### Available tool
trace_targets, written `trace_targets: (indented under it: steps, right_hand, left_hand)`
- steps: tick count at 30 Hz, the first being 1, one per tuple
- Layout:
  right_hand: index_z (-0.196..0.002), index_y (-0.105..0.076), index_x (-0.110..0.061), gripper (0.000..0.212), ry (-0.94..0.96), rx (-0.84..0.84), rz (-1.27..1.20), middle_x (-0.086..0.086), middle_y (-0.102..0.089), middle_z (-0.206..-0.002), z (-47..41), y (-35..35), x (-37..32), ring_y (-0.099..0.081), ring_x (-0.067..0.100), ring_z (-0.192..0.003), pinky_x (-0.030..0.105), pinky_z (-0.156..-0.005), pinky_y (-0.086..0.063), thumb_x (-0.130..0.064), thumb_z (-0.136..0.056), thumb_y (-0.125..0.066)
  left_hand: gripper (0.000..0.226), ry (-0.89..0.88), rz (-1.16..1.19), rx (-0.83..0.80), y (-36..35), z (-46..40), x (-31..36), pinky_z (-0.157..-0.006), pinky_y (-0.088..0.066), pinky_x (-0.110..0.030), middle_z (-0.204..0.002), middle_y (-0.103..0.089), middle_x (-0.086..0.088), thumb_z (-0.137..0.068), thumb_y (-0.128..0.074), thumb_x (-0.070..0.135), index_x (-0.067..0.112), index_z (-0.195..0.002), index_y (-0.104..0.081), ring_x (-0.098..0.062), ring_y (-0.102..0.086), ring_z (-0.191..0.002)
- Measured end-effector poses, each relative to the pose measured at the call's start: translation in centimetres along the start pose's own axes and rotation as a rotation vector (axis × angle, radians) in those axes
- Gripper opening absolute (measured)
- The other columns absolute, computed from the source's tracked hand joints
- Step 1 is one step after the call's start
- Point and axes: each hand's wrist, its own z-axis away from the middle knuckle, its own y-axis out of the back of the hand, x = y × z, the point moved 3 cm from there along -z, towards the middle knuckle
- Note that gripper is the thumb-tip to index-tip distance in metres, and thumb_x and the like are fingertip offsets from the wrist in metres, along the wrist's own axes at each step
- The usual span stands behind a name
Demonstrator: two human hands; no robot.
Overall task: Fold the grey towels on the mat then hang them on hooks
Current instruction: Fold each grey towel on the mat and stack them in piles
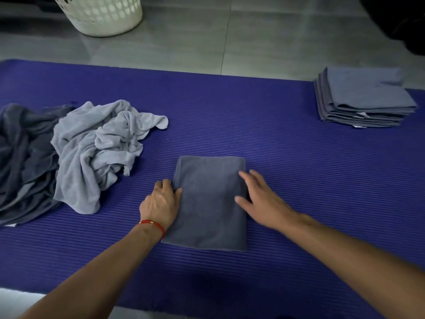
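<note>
Pressing down on a neat dark grey folded towel (210,203) in the middle of the purple mat (299,180), the person has both hands on the job. The left hand (162,203) sits at the towel's left edge, thumb lying on top of the cloth and the other fingers bent down at the border, so it looks to be pinching that edge, though how deep the fingers reach underneath I cannot tell. The right hand (259,194) is spread flat, fingers straight and splayed, resting on the right side of the towel and gripping nothing. By my reckoning the fold is as good as made and this is the tidy-up: to do it well, keep the flat palm sweeping outward to chase out trapped air, square the corners against each other, and keep the left edge pinned so the layers don't creep. Then lift it with both hands under the fold so it holds its shape on the way to the stack of folded towels (363,100) at the far right of the mat. Waiting on the left are a crumpled light grey towel (99,148) and, touching it, a dark grey heap (25,157). No hooks are in view.
</note>
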Motion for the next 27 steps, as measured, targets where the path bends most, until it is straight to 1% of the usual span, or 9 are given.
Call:
trace_targets:
  steps: [3,6,8,11,14,16,19,23,27]
  right_hand:
    - [-0.153,-0.030,-0.016,0.068,-0.249,0.074,-0.348,0.005,-0.049,-0.147,-3.2,0.6,0.0,-0.053,0.022,-0.130,0.027,-0.096,-0.042,-0.041,-0.098,-0.062]
    - [-0.134,-0.052,-0.016,0.051,-0.410,0.113,-0.597,0.000,-0.064,-0.127,-5.3,0.4,0.2,-0.063,0.016,-0.106,0.027,-0.080,-0.049,-0.040,-0.093,-0.070]
    - [-0.123,-0.062,-0.017,0.040,-0.397,0.116,-0.645,-0.003,-0.070,-0.117,-5.7,0.3,0.1,-0.067,0.012,-0.098,0.025,-0.075,-0.053,-0.034,-0.089,-0.075]
    - [-0.119,-0.063,-0.021,0.035,-0.180,0.156,-0.547,-0.009,-0.069,-0.112,-4.9,1.2,-1.4,-0.066,0.008,-0.099,0.026,-0.083,-0.057,-0.028,-0.087,-0.078]
    - [-0.118,-0.061,-0.023,0.038,0.056,0.194,-0.416,-0.012,-0.067,-0.112,-3.2,2.5,-2.5,-0.063,0.004,-0.100,0.027,-0.087,-0.054,-0.026,-0.086,-0.079]
    - [-0.112,-0.062,-0.028,0.034,0.146,0.214,-0.428,-0.013,-0.066,-0.109,-1.7,3.2,-2.6,-0.063,0.003,-0.097,0.026,-0.084,-0.054,-0.026,-0.084,-0.080]
    - [-0.116,-0.062,-0.033,0.042,0.111,0.165,-0.767,-0.015,-0.068,-0.116,1.2,3.9,-1.3,-0.065,0.003,-0.108,0.028,-0.090,-0.057,-0.028,-0.081,-0.085]
    - [-0.133,-0.058,-0.034,0.060,-0.010,-0.123,-0.863,-0.017,-0.067,-0.129,4.8,1.6,2.2,-0.062,0.002,-0.121,0.035,-0.106,-0.050,-0.031,-0.079,-0.087]
    - [-0.125,-0.067,-0.014,0.046,-0.150,0.078,-1.165,0.003,-0.073,-0.122,6.9,2.7,6.8,-0.067,0.022,-0.118,0.041,-0.108,-0.049,-0.024,-0.082,-0.080]
  left_hand:
    - [0.037,0.038,0.121,-0.022,-0.4,-1.0,-0.1,-0.084,-0.045,-0.044,-0.116,-0.061,-0.017,-0.099,-0.056,0.039,0.005,-0.112,-0.058,-0.039,-0.060,-0.105]
    - [0.034,0.160,0.261,-0.123,0.0,-2.3,-0.4,-0.082,-0.047,-0.039,-0.106,-0.065,-0.019,-0.091,-0.067,0.038,0.006,-0.095,-0.056,-0.039,-0.060,-0.105]
    - [0.041,0.157,0.262,-0.103,0.6,-2.6,0.1,-0.088,-0.047,-0.041,-0.117,-0.057,-0.018,-0.085,-0.073,0.033,0.006,-0.108,-0.052,-0.038,-0.056,-0.111]
    - [0.085,-0.273,0.098,0.100,2.5,-2.9,3.5,-0.105,-0.040,-0.047,-0.146,-0.040,-0.012,-0.078,-0.077,0.038,0.012,-0.147,-0.036,-0.034,-0.038,-0.134]
    - [0.108,-0.630,0.132,-0.206,5.4,-4.4,7.7,-0.125,-0.012,-0.046,-0.163,-0.027,0.004,-0.074,-0.078,0.059,0.029,-0.159,-0.019,-0.013,-0.016,-0.152]
    - [0.085,-0.668,0.033,-0.515,7.7,-5.4,10.0,-0.123,-0.023,-0.041,-0.145,-0.054,0.014,-0.074,-0.083,0.052,0.043,-0.147,-0.040,-0.004,-0.046,-0.136]
    - [0.032,-0.742,-0.148,-0.715,11.1,-5.0,13.1,-0.090,-0.057,-0.037,-0.099,-0.072,0.021,-0.077,-0.083,0.045,0.048,-0.104,-0.066,0.000,-0.068,-0.091]
    - [0.032,-0.799,-0.021,-0.724,16.3,-2.5,17.4,-0.086,-0.058,-0.032,-0.101,-0.074,0.019,-0.082,-0.079,0.047,0.033,-0.110,-0.072,-0.001,-0.070,-0.093]
    - [0.026,-0.759,0.185,-0.637,19.7,-1.5,20.7,-0.084,-0.059,-0.032,-0.100,-0.076,0.011,-0.086,-0.073,0.045,0.027,-0.104,-0.075,-0.007,-0.072,-0.093]
